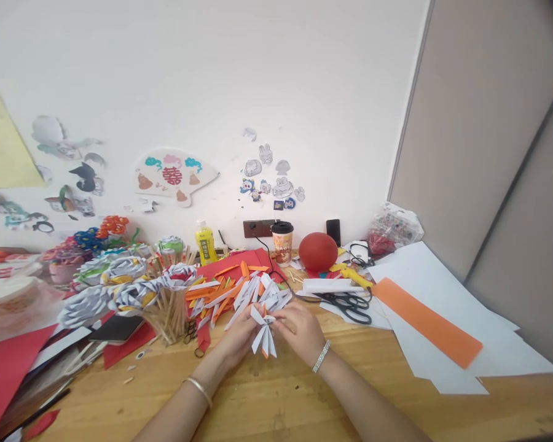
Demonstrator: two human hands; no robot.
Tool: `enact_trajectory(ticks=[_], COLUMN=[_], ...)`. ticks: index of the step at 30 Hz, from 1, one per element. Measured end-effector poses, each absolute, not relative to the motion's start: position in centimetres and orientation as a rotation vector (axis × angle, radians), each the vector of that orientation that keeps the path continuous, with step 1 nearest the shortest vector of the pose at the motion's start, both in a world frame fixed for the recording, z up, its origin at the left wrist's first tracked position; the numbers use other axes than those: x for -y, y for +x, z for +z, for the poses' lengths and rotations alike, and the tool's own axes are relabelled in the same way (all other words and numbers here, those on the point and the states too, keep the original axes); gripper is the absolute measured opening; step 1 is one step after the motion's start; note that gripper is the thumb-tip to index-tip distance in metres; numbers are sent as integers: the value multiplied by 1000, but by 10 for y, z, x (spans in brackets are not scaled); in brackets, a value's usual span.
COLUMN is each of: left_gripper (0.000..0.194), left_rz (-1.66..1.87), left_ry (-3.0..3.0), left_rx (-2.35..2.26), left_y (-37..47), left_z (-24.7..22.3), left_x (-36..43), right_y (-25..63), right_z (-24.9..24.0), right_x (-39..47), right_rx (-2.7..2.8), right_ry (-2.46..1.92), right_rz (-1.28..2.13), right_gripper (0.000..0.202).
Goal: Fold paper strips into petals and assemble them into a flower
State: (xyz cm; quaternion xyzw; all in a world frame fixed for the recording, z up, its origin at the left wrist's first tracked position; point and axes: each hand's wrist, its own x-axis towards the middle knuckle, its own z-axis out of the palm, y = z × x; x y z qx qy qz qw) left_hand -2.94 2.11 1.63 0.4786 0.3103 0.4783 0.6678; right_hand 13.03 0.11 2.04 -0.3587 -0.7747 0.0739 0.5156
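We are watching two bare hands working close together on a small fan of folded paper [266,339], white with orange at its tips, which they are holding directly in front of the lidded cup [282,244], on our side of it. The left hand [239,333] is reaching in from the cup's left, its forearm slanting up and inward, its fingers closing narrowly around the fan's left side. The right hand [301,330] is coming from the cup's right at a mirrored slant, its back turned up, its fingers bending toward the left and gripping the fan's right edge. We are seeing a bangle [199,391] circling the left wrist and a sparkling bracelet [321,356] circling the right one. We cannot tell whether either hand is touching the table [258,405].

Between the hands and the cup, mostly to the cup's left, a pile of folded paper pieces [233,293] is lying in orange and white. Farther left of the cup, a yellow bottle [206,244] is standing upright. Just right of the cup, a red balloon [318,252] is resting, and in front of the balloon, right of the cup, black-handled scissors [350,305] are lying.
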Motion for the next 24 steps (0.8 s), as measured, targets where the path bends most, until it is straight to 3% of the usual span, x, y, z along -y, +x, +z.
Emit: enact_trajectory(ticks=[8, 18, 24], left_gripper=[33, 32, 39], left_rz=[1145, 962, 1244], left_ry=[1090, 1256, 1390], left_rx=[-1015, -991, -1213], left_y=[-36, -25, -38], left_z=[6, 6, 13], left_x=[-29, -20, -31], right_y=[128, 128, 125], right_z=[15, 14, 4], right_x=[-6, -7, -13], right_rx=[1861, 1942, 1968], right_ry=[-994, -919, -1046], right_rz=[16, 35, -81], right_gripper=[14, 10, 17])
